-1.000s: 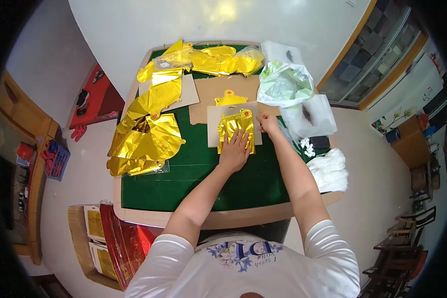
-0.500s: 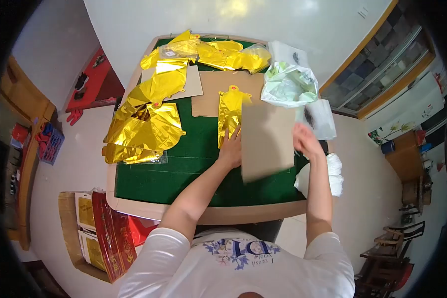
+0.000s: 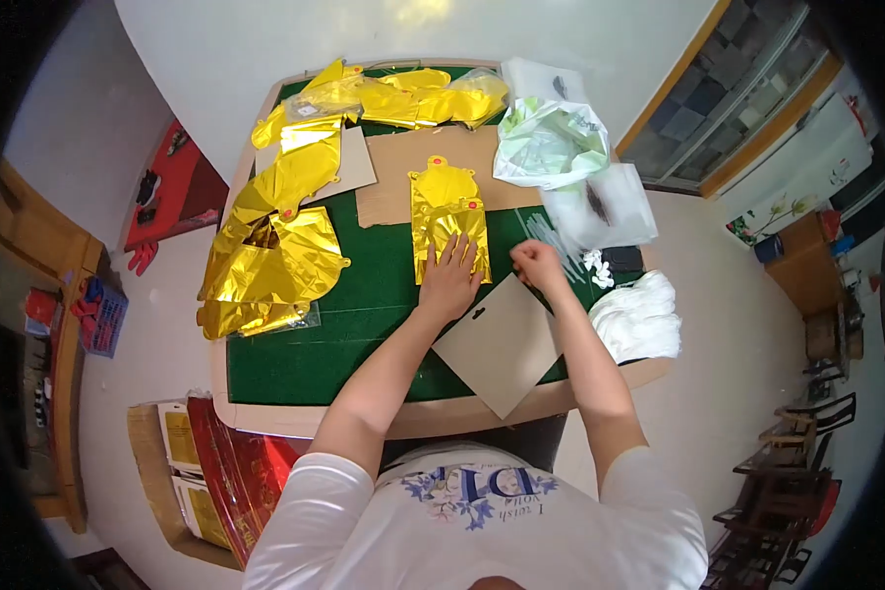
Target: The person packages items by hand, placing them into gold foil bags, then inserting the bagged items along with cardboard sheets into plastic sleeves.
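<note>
A flat gold foil piece [image 3: 443, 185] with small red dots lies on the green table surface, its top end over a brown cardboard sheet [image 3: 388, 165]. My left hand [image 3: 451, 277] rests flat on its lower part, fingers spread. To the right, my right hand [image 3: 537, 265] has its fingers curled together beside the foil; whether anything is between them is too small to tell. Below that hand, partly under my right forearm, a grey-brown card [image 3: 501, 344] with a small dark slot lies tilted, one corner toward the table's front edge.
Crumpled gold foil pieces [image 3: 285, 256] cover the table's left and back. At right are an open plastic bag [image 3: 551, 147], clear plastic bags [image 3: 610, 208], thin clear strips [image 3: 549, 236], a black item [image 3: 621, 259] and white cloth [image 3: 639, 320]. A box [image 3: 157, 472] stands on the floor.
The card that stood in front of my right hand now lies low on the table, apart from its fingers. More of the gold foil piece shows. The whole view has shifted slightly.
</note>
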`<state>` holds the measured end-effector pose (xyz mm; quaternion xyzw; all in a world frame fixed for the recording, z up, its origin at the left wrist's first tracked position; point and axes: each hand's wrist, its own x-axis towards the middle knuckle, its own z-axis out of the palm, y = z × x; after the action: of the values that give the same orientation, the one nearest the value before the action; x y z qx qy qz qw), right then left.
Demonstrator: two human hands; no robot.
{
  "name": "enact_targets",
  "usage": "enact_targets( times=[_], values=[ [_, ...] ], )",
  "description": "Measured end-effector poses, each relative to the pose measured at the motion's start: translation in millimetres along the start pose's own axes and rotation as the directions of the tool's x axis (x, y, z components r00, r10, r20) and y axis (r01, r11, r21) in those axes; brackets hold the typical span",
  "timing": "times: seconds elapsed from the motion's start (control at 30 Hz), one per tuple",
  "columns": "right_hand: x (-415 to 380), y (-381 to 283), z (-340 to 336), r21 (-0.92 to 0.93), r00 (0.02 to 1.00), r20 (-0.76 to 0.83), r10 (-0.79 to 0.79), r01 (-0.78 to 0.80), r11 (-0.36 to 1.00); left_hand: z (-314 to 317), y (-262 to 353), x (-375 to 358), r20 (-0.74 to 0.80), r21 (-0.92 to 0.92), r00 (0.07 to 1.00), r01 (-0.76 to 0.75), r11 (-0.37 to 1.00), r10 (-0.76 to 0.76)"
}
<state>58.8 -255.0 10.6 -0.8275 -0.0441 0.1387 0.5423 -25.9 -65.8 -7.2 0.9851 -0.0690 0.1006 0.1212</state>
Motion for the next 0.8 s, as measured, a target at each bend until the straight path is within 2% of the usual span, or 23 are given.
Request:
enact_targets(
  times=[0.03,0.07,0.13,0.27,0.33,0.43,0.63,0.77,0.8],
  values=[
    [15.7,-1.0,11.2,0.037,0.996,0.002,0.087,-0.087,0.996,5.8,-1.2,0.9,-0.025,0.010,1.000,-0.005,1.000,0.005],
    [21.6,-9.5,19.0,0.046,0.997,0.000,0.081,-0.081,0.996,6.0,-1.0,0.8,-0.027,0.019,1.000,-0.010,1.000,0.010],
    [28.8,-26.4,31.8,-0.103,0.981,-0.006,0.195,-0.195,0.975,5.4,-1.7,-0.2,-0.035,0.008,0.999,0.000,1.000,0.000],
    [39.1,-19.1,41.9,-0.162,0.984,0.018,0.176,-0.171,0.972,6.4,-2.3,0.8,-0.047,0.001,0.999,-0.007,1.000,0.007],
    [35.5,-22.4,43.4,-0.189,0.985,-0.067,0.161,-0.170,0.967,6.7,-2.5,1.0,-0.043,0.010,0.999,-0.010,1.000,0.011],
    [32.9,-28.6,42.1,-0.189,0.986,-0.004,0.169,-0.167,0.968,3.2,-1.8,0.2,-0.029,0.013,1.000,-0.009,1.000,0.010],
    [46.9,-9.9,47.7,-0.150,0.990,-0.002,0.138,-0.136,0.979,3.4,-1.4,1.2,-0.019,-0.001,1.000,-0.002,1.000,0.002],
    [42.0,-19.4,47.7,-0.119,0.991,-0.011,0.132,-0.133,0.984,5.0,-1.5,1.4,-0.020,0.008,1.000,0.002,1.000,-0.002],
    [40.7,-25.3,47.0,-0.150,0.985,-0.002,0.172,-0.170,0.974,4.7,-1.3,1.3,-0.020,0.008,1.000,0.001,1.000,-0.001]
  ],
)
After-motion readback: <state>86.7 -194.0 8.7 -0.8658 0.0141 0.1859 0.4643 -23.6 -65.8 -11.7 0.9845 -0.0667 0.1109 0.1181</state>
